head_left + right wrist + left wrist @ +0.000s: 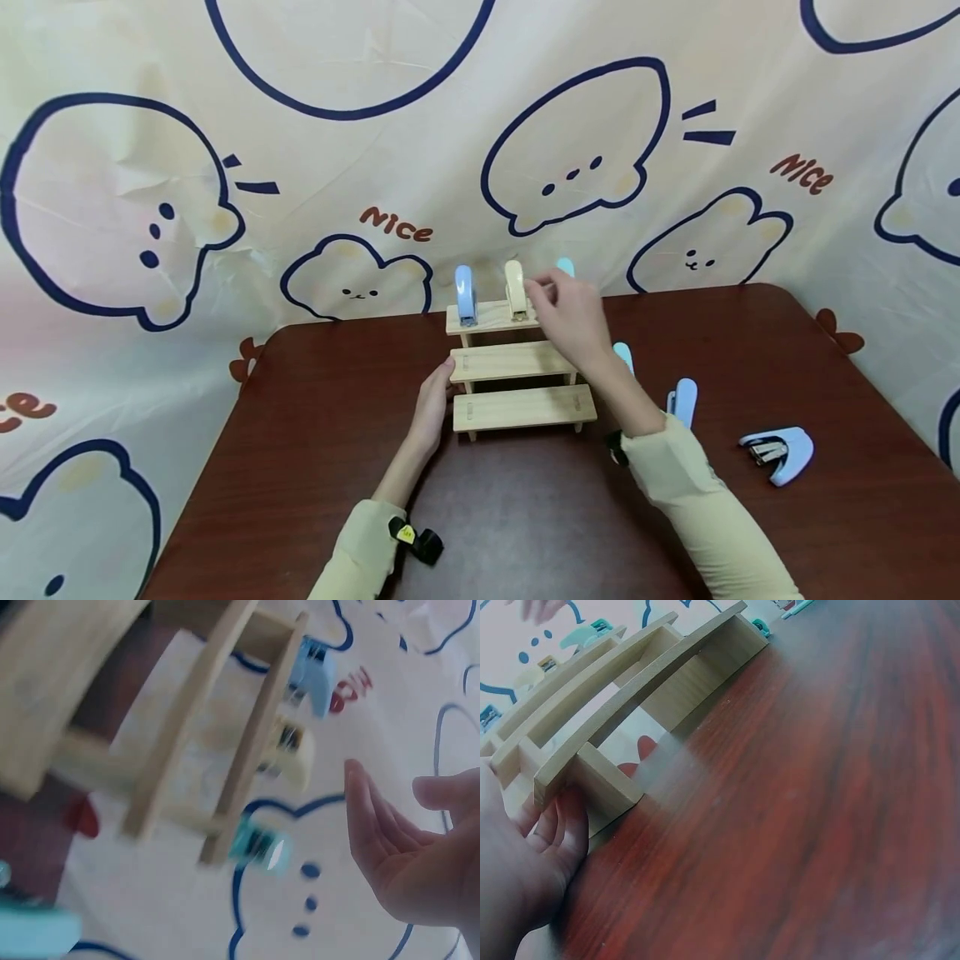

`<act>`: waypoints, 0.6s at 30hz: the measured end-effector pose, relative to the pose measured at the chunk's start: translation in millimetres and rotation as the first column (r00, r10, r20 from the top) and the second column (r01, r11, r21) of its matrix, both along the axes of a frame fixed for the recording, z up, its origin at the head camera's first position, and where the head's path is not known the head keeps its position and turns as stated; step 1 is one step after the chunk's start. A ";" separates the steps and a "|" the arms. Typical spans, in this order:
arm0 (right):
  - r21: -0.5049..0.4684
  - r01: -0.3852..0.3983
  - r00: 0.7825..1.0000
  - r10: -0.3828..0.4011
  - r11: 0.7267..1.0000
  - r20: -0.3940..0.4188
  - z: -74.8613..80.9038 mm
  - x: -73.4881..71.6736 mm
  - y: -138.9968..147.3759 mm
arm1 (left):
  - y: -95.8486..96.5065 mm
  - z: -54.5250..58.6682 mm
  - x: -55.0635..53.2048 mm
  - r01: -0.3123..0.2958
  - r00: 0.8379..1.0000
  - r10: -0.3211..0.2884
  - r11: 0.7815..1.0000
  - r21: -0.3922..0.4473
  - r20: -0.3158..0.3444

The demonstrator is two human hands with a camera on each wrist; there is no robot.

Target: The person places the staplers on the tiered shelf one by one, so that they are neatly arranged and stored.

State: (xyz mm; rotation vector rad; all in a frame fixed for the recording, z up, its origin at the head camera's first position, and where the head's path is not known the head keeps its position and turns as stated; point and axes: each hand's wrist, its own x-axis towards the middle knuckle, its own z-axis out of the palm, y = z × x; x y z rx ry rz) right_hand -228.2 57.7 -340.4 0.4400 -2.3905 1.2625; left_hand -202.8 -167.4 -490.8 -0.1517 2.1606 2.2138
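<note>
A three-step wooden stand (525,408) is on the dark table. My left hand (432,404) grips its left end, fingers curled in under the shelf edge in the left wrist view. Along the top step stand three small staplers: a blue stapler (465,296), a cream stapler (515,292) and a teal stapler (566,267), partly hidden in the head view. Close by that row hovers my right hand (573,317). The right wrist view shows this hand (420,855) with loosely bent fingers, thumb apart and nothing held, clear of the staplers.
Right of the stand, a teal stapler (622,354) and a blue stapler (683,400) are partly hidden by the right arm. Another blue stapler (783,454) lies on its side farther right. A printed curtain (450,183) hangs behind the table (337,467).
</note>
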 end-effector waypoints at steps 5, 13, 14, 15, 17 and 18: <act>-0.055 0.050 0.998 -0.048 0.997 0.033 -13.9 3.9 36.3 | -0.6 2.9 0.6 -0.008 1.000 0.008 1.000 -0.003 0.003; -0.084 0.089 0.987 -0.076 0.992 0.144 -40.0 7.6 76.0 | 0.2 1.9 1.0 -0.009 1.000 0.008 1.000 0.008 0.018; -0.091 0.092 0.984 -0.076 0.992 0.160 -42.3 8.2 80.0 | 0.6 1.8 1.3 -0.007 1.000 0.007 1.000 0.009 0.017; -0.097 0.096 0.981 -0.078 0.991 0.176 -44.5 8.5 83.6 | 1.1 1.8 1.4 -0.007 1.000 0.007 1.000 0.012 0.015; -0.112 0.105 0.974 -0.080 0.988 0.211 -47.6 9.0 90.1 | 2.2 2.4 1.8 -0.009 1.000 0.009 1.000 0.015 0.011; -0.117 0.107 0.971 -0.078 0.987 0.226 -48.5 9.1 92.9 | 2.7 2.7 1.9 -0.009 1.000 0.009 1.000 0.015 0.007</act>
